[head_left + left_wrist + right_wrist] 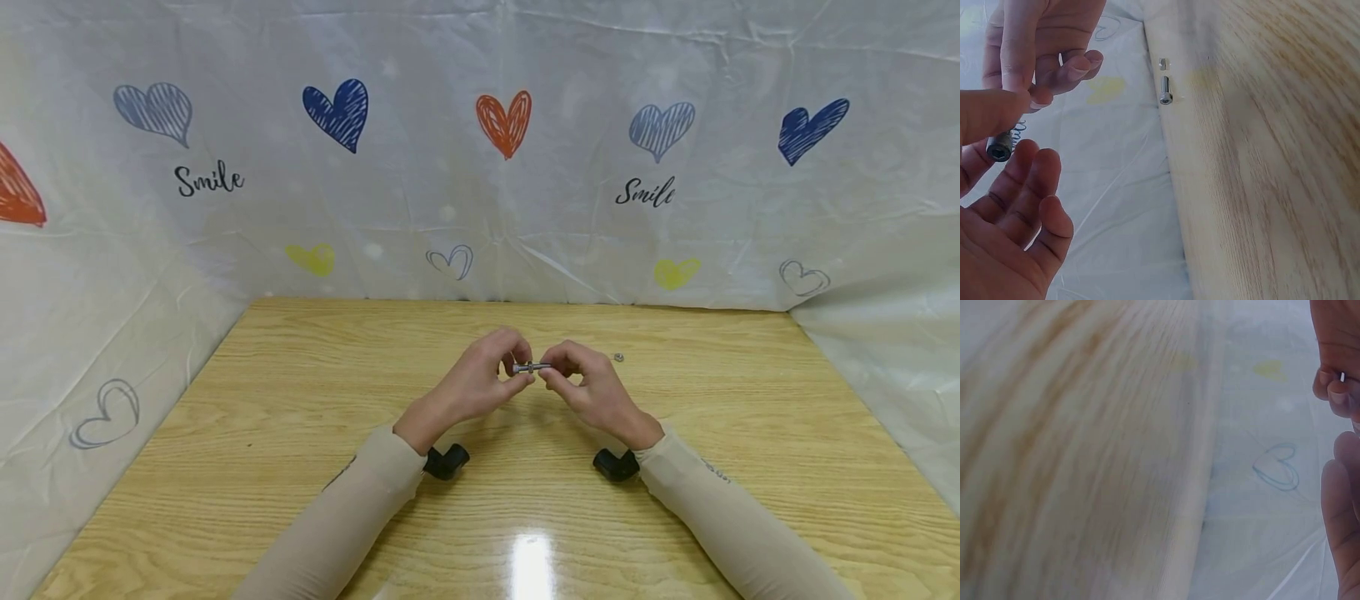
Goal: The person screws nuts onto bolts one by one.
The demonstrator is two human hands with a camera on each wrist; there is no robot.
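Note:
In the head view a silver socket-head bolt (522,367) lies level between my two hands. My left hand (480,375) holds it by the head end, thumb below and fingers curled behind. My right hand (588,383) pinches its threaded end between thumb and fingertips. A darker ring shows partway along the shank. Seen from the left wrist, the bolt's head (999,150) shows its hex socket below the left thumb, while fingers hide most of the shank. In the right wrist view only parts of the hands show at the right edge, and the bolt is hidden.
A nut (618,357) lies on the wooden table (315,358) beyond the right hand. The left wrist view also shows a second socket-head bolt (1165,90) lying near it. A white sheet (420,192) printed with hearts rises behind the table and along its sides.

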